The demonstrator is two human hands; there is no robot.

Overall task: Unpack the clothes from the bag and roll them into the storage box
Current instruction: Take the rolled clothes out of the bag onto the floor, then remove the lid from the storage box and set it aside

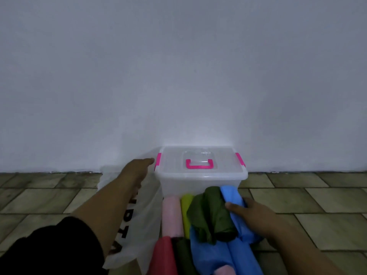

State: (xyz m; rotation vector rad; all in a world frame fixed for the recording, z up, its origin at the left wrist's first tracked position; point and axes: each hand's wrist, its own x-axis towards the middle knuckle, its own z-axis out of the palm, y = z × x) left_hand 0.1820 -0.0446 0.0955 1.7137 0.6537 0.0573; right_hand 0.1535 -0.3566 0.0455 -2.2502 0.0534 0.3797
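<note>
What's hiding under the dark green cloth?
Under the dark green cloth lie blue rolled clothes, showing past its near and right sides. The right hand grips the blue ones beside it. Anything else beneath the green is covered.

Clear storage box (198,182) with pink latches sitting closed, rolled clothes (171,215) lying just before it, white bag (148,217) slumping at their left.

Light: dim, bluish overall.
Glow: on wall (196,138) just above box (200,176), lower centre.
Focus: soft throughout.
Upper corners: darker.
</note>
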